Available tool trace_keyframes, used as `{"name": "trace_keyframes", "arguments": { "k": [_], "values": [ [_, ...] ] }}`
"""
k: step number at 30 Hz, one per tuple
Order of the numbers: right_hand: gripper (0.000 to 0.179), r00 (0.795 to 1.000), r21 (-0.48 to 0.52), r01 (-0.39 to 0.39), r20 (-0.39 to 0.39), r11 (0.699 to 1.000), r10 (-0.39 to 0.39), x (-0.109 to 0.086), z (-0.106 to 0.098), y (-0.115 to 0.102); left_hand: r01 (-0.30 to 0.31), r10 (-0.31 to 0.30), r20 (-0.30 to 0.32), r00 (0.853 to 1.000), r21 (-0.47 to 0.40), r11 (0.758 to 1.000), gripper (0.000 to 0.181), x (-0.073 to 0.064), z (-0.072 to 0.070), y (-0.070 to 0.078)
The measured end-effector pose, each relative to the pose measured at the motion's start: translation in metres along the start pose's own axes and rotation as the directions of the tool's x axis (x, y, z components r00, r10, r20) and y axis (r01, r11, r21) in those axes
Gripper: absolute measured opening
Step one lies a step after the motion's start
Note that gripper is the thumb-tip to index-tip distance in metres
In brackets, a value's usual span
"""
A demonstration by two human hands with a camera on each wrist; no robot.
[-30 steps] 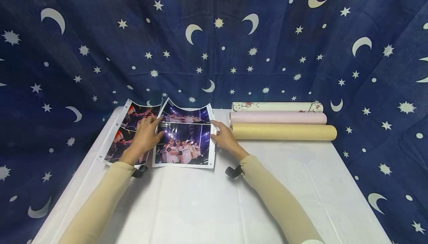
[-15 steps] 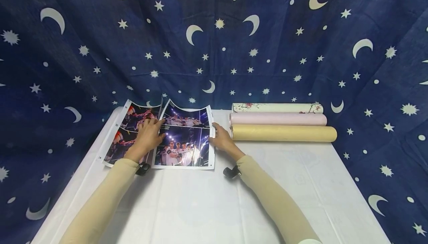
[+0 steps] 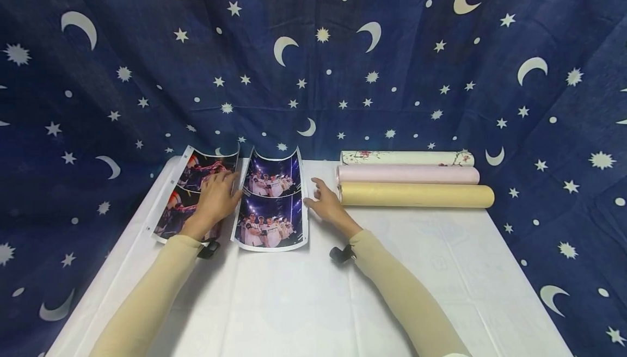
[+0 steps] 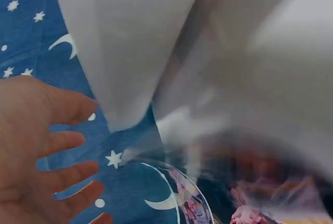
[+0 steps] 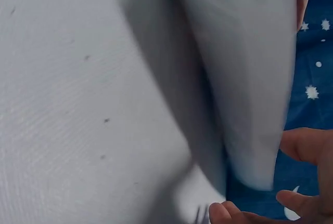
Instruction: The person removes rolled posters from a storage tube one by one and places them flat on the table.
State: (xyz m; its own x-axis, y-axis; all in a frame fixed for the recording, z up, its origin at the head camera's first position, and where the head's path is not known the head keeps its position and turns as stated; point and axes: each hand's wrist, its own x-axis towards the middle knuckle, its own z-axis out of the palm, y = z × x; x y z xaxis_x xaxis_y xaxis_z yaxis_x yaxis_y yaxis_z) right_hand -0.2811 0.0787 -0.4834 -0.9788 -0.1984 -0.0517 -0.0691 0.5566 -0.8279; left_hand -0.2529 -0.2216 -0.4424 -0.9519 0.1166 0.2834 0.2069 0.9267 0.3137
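Note:
A glossy photo sheet (image 3: 269, 215) with group pictures and white borders lies in the middle of the table, its sides curling upward. My left hand (image 3: 215, 200) is at its left edge, over a second photo sheet (image 3: 175, 213) with red and dark pictures. Loosely spread fingers of that hand stand apart from the curled white back (image 4: 125, 42) in the left wrist view. To the right of the group-photo sheet is my right hand (image 3: 329, 204), fingers parted and holding nothing. In the right wrist view its thumb is close to the curled edge; contact is unclear.
Three rolls lie side by side at the back right: a floral white roll (image 3: 406, 158), a pink roll (image 3: 409, 174) and a yellow roll (image 3: 416, 195). White cloth covers the table (image 3: 294, 302). A dark blue curtain (image 3: 313, 63) with moons and stars hangs behind.
Both hands have let go of the group-photo sheet's edges. The sheet, flatter before, has curled up and become narrower. The hands have barely moved.

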Motion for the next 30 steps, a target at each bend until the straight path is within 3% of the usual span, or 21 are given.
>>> {"name": "trace_keyframes", "arguments": {
  "k": [7,18,26,30],
  "values": [
    [0.062,0.994,0.047,0.095,-0.057,0.994,-0.092,-0.014,-0.012,-0.008,-0.012,0.006,-0.06,0.998,-0.104,0.994,0.049,-0.007,-0.009,0.012],
    [0.053,0.979,0.053,0.195,-0.065,0.979,-0.191,-0.046,-0.037,-0.016,-0.071,0.046,-0.097,0.994,-0.278,0.958,0.046,-0.022,-0.021,0.047],
    [0.053,0.972,0.03,0.226,-0.072,0.974,-0.223,-0.068,-0.06,-0.016,-0.15,0.086,-0.177,0.981,-0.391,0.908,0.04,-0.029,-0.023,0.068],
    [0.053,0.971,0.025,0.231,-0.067,0.973,-0.229,-0.078,-0.073,-0.013,-0.161,0.085,-0.186,0.979,-0.442,0.882,0.04,-0.031,-0.021,0.076]
  ]
}}
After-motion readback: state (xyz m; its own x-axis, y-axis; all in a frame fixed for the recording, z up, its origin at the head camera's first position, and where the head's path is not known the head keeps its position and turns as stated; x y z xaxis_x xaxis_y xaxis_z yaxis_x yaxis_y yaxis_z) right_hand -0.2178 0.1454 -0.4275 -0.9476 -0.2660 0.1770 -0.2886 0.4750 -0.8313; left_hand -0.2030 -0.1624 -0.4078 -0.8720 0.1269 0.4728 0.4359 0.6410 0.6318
